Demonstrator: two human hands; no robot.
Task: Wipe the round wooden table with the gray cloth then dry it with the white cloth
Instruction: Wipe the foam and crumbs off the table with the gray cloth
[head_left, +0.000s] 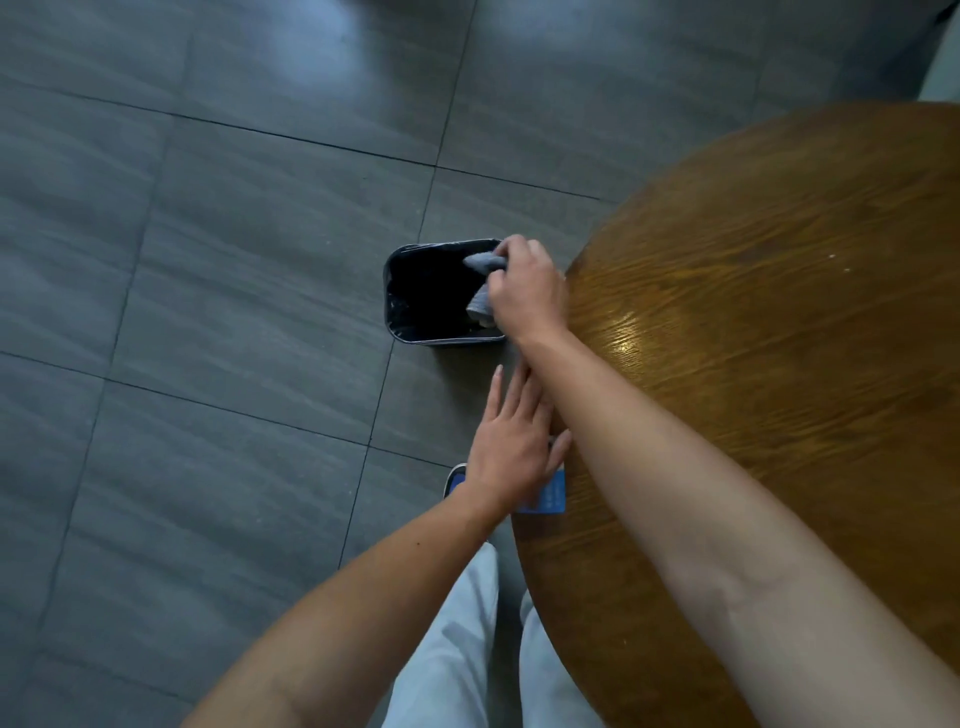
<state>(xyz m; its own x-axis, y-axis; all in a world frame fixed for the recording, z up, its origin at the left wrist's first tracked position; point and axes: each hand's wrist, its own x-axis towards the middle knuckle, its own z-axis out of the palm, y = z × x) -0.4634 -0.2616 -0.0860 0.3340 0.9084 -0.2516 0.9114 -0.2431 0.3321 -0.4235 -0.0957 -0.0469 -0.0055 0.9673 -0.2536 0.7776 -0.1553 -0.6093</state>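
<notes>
The round wooden table fills the right side of the view, its glossy top catching a light patch near the left rim. My right hand reaches past that rim and is closed on the gray cloth, bunched and hanging over the open bin. My left hand is flat with fingers spread at the table's edge, just under my right forearm, holding nothing. No white cloth is in sight.
A small dark bin lined with a black bag stands on the gray tiled floor beside the table. A blue card lies at the table's rim. My pale trousers and a shoe show below.
</notes>
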